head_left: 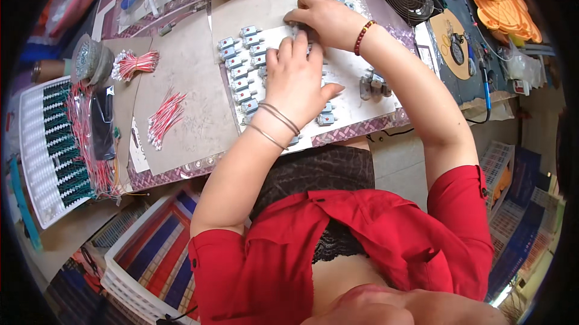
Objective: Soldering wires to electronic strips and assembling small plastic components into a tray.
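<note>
My left hand [294, 78] spreads, fingers loosely parted, over rows of small grey motors [239, 73] on a pale board [353, 120]; my right hand [329, 20] curls half-closed just beyond it. I cannot tell whether either grips one.

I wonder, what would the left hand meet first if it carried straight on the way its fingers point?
Most likely the right hand, whose fingers lie just beyond the left hand's fingertips; their relative height is hard to judge from this view.
</note>
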Demonstrator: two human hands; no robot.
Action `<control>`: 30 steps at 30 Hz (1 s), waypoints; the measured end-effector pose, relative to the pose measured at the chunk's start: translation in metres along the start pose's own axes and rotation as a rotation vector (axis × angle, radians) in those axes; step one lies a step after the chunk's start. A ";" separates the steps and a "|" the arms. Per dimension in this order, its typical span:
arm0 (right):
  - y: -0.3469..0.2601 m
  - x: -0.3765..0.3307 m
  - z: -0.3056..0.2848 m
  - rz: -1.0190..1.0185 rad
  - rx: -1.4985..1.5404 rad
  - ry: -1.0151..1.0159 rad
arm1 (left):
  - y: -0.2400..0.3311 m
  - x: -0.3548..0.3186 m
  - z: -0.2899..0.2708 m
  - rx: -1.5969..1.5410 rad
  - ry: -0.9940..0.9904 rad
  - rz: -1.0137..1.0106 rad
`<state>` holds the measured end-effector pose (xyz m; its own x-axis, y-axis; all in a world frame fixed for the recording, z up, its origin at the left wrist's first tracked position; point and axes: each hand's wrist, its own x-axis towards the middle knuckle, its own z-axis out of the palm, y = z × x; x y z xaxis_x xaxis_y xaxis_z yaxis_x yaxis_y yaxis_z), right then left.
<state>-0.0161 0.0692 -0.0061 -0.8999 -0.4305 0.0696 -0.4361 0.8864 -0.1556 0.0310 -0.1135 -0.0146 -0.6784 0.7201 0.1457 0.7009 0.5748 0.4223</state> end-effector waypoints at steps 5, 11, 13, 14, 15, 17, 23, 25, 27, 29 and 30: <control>0.002 0.006 -0.004 0.021 0.063 0.006 | 0.001 -0.002 0.017 0.060 0.090 -0.016; 0.001 -0.015 0.021 0.252 0.673 0.140 | 0.007 -0.011 0.015 0.047 0.007 -0.038; 0.000 -0.021 0.014 0.228 0.569 0.089 | 0.011 -0.020 0.013 0.065 0.047 -0.020; 0.000 -0.023 0.010 0.217 0.516 0.064 | 0.013 -0.024 0.013 0.073 0.066 -0.009; 0.001 -0.023 0.005 0.261 0.511 0.072 | 0.015 -0.028 0.013 0.074 0.054 0.001; 0.002 -0.015 -0.001 0.162 0.297 0.264 | 0.017 -0.034 0.015 0.074 0.029 0.025; 0.004 0.015 0.006 0.031 -0.103 0.140 | 0.011 -0.038 0.004 0.132 -0.005 -0.057; 0.004 0.015 0.009 0.132 0.148 0.214 | 0.010 -0.039 0.004 0.126 0.011 -0.055; -0.005 0.015 0.017 0.185 0.411 0.243 | 0.008 -0.040 0.007 0.112 0.040 -0.030; -0.011 0.016 0.033 0.132 0.461 0.280 | 0.006 -0.042 0.007 0.107 0.044 -0.036; -0.013 0.016 0.031 0.088 0.395 0.273 | 0.006 -0.042 0.007 0.102 0.049 -0.042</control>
<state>-0.0246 0.0450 -0.0337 -0.9250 -0.2491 0.2870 -0.3701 0.7623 -0.5310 0.0654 -0.1377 -0.0249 -0.7155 0.6764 0.1747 0.6890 0.6421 0.3360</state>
